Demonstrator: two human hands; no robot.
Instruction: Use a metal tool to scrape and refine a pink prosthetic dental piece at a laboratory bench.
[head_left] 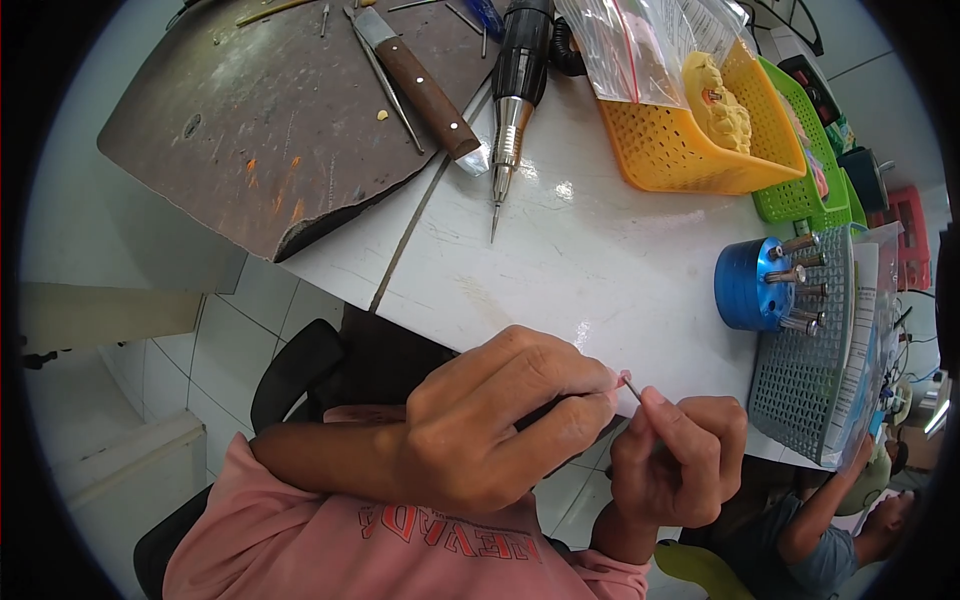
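Note:
In front of my chest, my left hand (pixel 510 420) is closed in a pinch of thumb and forefinger; whatever sits between them is too small and hidden to make out. My right hand (pixel 685 455), also closed, pinches a thin metal rod (pixel 634 391), whose upper end has a small pinkish bit (pixel 627 377). That bit meets the left fingertips or lies very close to them. Beyond both hands, a black and silver rotary handpiece (pixel 515 110) with a thin pointed bur rests on the white table (pixel 590 260).
A brown mat (pixel 240 130) holds a wooden-handled knife (pixel 425 90) and slim metal tools. To the right are a blue bur holder (pixel 745 285), a grey basket (pixel 800 390), a green basket (pixel 800 195) and a yellow basket (pixel 650 150) containing a yellow dental cast (pixel 720 110). Another person (pixel 825 540) sits lower right.

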